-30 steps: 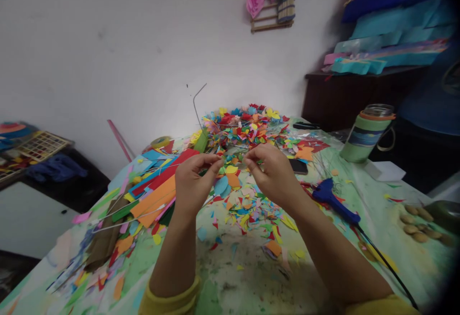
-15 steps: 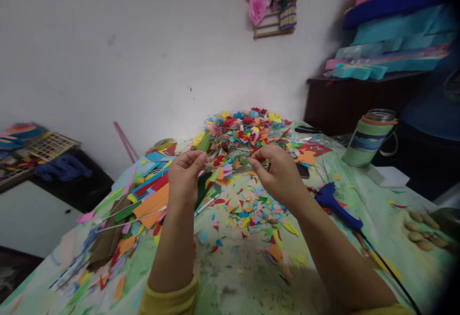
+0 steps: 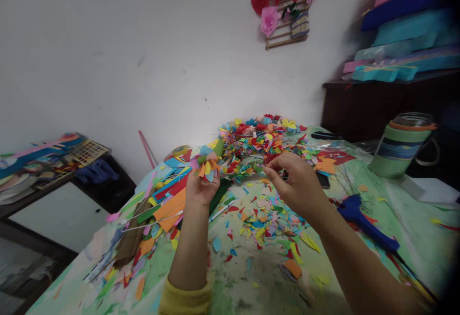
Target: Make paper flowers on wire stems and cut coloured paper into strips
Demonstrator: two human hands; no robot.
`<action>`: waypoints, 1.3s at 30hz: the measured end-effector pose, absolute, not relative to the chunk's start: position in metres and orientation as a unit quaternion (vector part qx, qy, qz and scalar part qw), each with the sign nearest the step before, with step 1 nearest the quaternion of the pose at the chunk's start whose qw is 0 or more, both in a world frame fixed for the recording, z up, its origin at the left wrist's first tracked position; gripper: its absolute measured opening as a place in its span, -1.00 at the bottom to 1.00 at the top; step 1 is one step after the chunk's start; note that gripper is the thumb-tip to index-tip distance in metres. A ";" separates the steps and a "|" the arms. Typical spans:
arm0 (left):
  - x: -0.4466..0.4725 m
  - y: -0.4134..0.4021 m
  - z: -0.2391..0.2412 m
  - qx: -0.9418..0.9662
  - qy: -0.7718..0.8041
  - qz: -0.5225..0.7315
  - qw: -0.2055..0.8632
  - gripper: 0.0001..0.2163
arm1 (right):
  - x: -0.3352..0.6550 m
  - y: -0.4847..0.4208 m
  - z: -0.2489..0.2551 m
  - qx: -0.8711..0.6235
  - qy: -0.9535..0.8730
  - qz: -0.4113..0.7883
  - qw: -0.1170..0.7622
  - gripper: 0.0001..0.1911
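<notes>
In the head view, my left hand (image 3: 201, 189) is closed, palm turned up, around the base of a paper flower (image 3: 207, 163) with orange, blue and pink petals. To its right, my right hand (image 3: 295, 181) has thumb and forefinger pinched together; whatever lies between the tips is too small to name. Behind both hands lies a heaped garland of many-coloured paper flowers (image 3: 264, 133), partly hidden by my right hand. Cut paper scraps (image 3: 264, 217) cover the table between my forearms.
A blue glue gun (image 3: 370, 224) with a black cord lies right of my forearm. Farther right stands a green bottle (image 3: 398, 150). Coloured paper strips (image 3: 172, 207) and a white pen (image 3: 221, 211) lie at left. Paper roses (image 3: 269, 20) hang on the wall.
My left hand has turned palm up, and the paper flower now shows in it. My right hand stays pinched at about the same place. The whole view has shifted, so things appear farther right.
</notes>
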State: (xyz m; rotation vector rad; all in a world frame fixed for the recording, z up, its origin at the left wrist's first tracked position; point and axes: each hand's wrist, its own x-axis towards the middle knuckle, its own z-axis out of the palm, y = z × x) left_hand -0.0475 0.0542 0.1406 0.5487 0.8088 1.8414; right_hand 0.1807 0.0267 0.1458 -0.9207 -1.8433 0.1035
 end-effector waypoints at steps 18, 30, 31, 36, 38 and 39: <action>-0.039 0.036 0.139 0.611 0.467 0.630 0.107 -0.86 | 0.277 0.012 0.092 -0.561 -0.724 -0.069 0.395 -0.83; -0.039 0.030 0.142 0.691 0.493 0.525 -0.059 -0.97 | 0.351 -0.006 -0.021 -0.755 -0.645 -0.085 0.083 -0.49; -0.043 0.029 0.144 0.691 0.497 0.516 -0.093 -0.97 | 0.348 -0.003 -0.017 -0.760 -0.636 -0.101 0.086 -0.48; -0.071 0.020 0.155 0.632 0.563 0.478 -0.233 -0.85 | 0.334 0.011 -0.001 -0.748 -0.657 -0.087 0.044 -0.57; -0.087 0.015 0.156 0.620 0.588 0.488 -0.177 -0.81 | 0.330 0.013 0.002 -0.748 -0.658 -0.084 0.024 -0.65; -0.098 0.013 0.155 0.605 0.586 0.525 -0.122 -0.82 | 0.329 0.013 0.003 -0.752 -0.653 -0.089 0.021 -0.67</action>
